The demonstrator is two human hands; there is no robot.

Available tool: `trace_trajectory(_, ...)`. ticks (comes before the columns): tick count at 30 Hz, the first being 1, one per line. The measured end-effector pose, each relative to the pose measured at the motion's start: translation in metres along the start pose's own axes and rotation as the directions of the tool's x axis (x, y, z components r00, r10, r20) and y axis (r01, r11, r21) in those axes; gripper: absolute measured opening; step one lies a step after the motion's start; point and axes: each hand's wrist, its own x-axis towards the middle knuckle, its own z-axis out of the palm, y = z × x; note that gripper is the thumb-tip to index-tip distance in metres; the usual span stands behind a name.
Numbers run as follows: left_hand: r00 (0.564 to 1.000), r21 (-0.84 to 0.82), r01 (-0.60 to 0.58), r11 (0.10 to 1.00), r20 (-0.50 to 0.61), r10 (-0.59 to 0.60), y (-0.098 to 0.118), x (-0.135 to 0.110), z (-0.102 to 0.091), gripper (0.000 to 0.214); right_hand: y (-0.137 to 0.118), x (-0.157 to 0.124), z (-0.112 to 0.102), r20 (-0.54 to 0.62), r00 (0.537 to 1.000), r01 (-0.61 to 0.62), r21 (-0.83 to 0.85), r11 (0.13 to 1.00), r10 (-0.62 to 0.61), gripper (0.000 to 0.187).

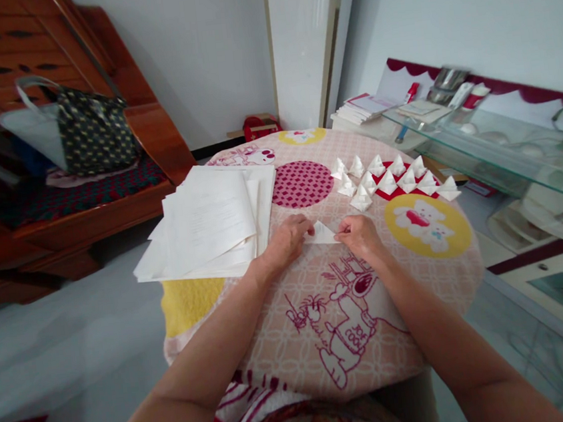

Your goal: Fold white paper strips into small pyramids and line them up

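Note:
A small folded piece of white paper (322, 234) with a peaked top lies low over the tablecloth, between my two hands. My left hand (291, 237) has its fingers curled and pinched at the paper's left end. At the right end, my right hand (357, 233) pinches the corner between thumb and fingers. Just beyond, to the right, stand several white folded paper boats (386, 183) in loose rows. A stack of white paper sheets (207, 222), some with faint print, spreads over the table's left side.
The round table wears a pink patterned cloth (284, 331) with cartoon figures. On the right is a glass shelf (501, 147) holding metal bowls (444, 83) and papers (364, 107). A wooden bench (148, 144) with a dark patterned bag (94, 130) stands at the left.

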Motion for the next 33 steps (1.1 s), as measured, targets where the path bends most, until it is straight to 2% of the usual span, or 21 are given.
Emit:
trace_trajectory(4, 0.990, -0.040, -0.078, 0.996, 0.114, 0.082, 0.001, -0.003, 0.003, 0.041, 0.003, 0.002, -0.005, 0.002, 0.998, -0.063, -0.017, 0.998, 0.063, 0.007)
trace_trajectory(7, 0.984, 0.004, -0.094, 0.996, 0.152, 0.092, 0.001, -0.005, 0.003, 0.047, 0.003, 0.002, -0.008, -0.019, 0.997, -0.075, -0.032, 0.997, 0.074, 0.008)
trace_trajectory(10, 0.981, 0.061, -0.082, 0.995, 0.183, 0.070, 0.003, -0.006, 0.000, 0.049, -0.003, 0.000, -0.007, -0.076, 0.997, -0.020, -0.001, 1.000, 0.019, 0.007)
trace_trajectory(12, 0.978, 0.077, -0.078, 0.994, 0.201, 0.061, 0.005, -0.006, -0.002, 0.049, -0.010, -0.001, -0.005, -0.095, 0.994, 0.058, 0.085, 0.995, -0.050, 0.010)
trace_trajectory(15, 0.976, 0.083, -0.084, 0.993, 0.206, 0.065, 0.007, -0.005, -0.005, 0.048, -0.019, -0.001, -0.002, 0.011, 0.994, 0.108, 0.168, 0.980, -0.111, 0.013)
trace_trajectory(17, 0.978, 0.085, -0.086, 0.993, 0.200, 0.068, 0.008, -0.005, -0.005, 0.048, -0.023, 0.001, 0.000, 0.102, 0.990, 0.082, 0.140, 0.987, -0.096, 0.014)
trace_trajectory(19, 0.978, 0.088, -0.089, 0.992, 0.197, 0.070, 0.007, -0.005, -0.004, 0.048, -0.024, 0.002, 0.001, 0.144, 0.987, 0.050, 0.106, 0.993, -0.065, 0.013)
trace_trajectory(27, 0.978, 0.111, -0.080, 0.991, 0.202, 0.056, 0.006, -0.004, -0.003, 0.044, -0.027, 0.004, -0.003, 0.188, 0.982, -0.017, 0.029, 0.999, 0.012, 0.012)
trace_trajectory(33, 0.980, 0.081, -0.059, 0.995, 0.196, 0.042, 0.004, -0.004, 0.001, 0.046, -0.024, -0.001, -0.010, 0.160, 0.986, -0.046, -0.062, 0.997, 0.055, 0.014)
